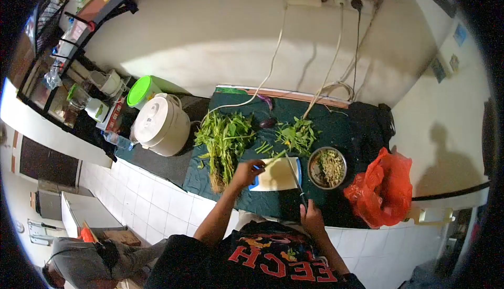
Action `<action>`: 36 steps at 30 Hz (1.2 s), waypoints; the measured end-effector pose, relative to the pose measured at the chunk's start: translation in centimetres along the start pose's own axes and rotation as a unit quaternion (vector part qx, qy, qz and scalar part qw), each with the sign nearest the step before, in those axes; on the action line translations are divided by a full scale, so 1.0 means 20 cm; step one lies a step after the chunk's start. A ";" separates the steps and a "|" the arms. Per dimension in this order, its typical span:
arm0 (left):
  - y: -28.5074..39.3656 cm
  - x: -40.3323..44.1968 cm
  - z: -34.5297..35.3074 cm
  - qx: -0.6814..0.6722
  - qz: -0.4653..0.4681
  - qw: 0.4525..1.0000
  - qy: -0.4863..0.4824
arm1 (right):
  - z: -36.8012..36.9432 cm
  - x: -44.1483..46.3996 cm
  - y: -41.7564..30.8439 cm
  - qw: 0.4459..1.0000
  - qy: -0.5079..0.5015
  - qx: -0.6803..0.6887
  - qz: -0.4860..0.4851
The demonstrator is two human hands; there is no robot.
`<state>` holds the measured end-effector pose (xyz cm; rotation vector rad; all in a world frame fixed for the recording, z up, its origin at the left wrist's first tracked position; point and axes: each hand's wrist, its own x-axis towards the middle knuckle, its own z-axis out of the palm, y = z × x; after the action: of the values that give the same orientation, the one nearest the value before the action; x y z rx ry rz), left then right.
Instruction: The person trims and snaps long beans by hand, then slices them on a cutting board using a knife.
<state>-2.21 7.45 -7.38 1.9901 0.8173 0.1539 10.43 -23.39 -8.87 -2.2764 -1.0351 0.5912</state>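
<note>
My left hand [248, 173] is closed at the left side of a white cutting board with blue edges [278, 181]. Its fingers grip a green vegetable stem [276, 158] that slants up across the top of the board. In my right hand [312, 217] is the dark handle of a knife [295, 175], its blade pointing away from me over the board's right side. Cut leafy greens [298, 136] lie just beyond the board. A metal bowl [311, 179] with chopped pale and green pieces stands to the right. Left of the board lies a large bunch of leafy greens [223, 139].
On the dark green tablecloth [325, 124] lie two purple eggplants [268, 123] toward the wall. A red plastic bag [380, 189] sits at the right edge. White rice cooker [160, 124] and green-lidded tub [140, 91] stand left. Another person [100, 260] is at lower left.
</note>
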 end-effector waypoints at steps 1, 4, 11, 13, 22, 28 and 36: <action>-0.02 0.00 0.11 -0.002 -0.013 1.000 0.007 | 0.00 0.00 0.01 1.000 0.015 -0.004 -0.003; -0.11 -0.03 0.34 -0.016 -0.012 1.000 0.018 | -0.03 -0.01 0.05 0.999 0.023 -0.022 -0.001; -0.19 -0.08 0.44 0.132 0.066 0.985 0.088 | -0.07 -0.07 0.03 0.997 -0.020 -0.018 0.071; -0.24 -0.09 0.46 0.130 0.073 0.986 0.082 | -0.02 -0.07 0.06 0.997 -0.039 -0.042 0.046; -0.21 -0.11 0.41 0.216 0.128 0.968 0.011 | 0.07 -0.03 -0.07 0.993 -0.106 -0.045 0.035; -0.22 -0.12 0.39 0.234 0.129 0.963 -0.009 | 0.09 0.01 -0.15 0.987 -0.133 -0.057 0.072; -0.28 -0.09 0.36 0.230 0.143 0.962 -0.022 | 0.15 0.01 -0.22 0.974 -0.181 -0.085 0.103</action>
<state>-3.38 2.92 -15.55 2.5388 0.5640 0.0906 6.46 -19.86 -8.33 -2.5041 -1.0535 1.0725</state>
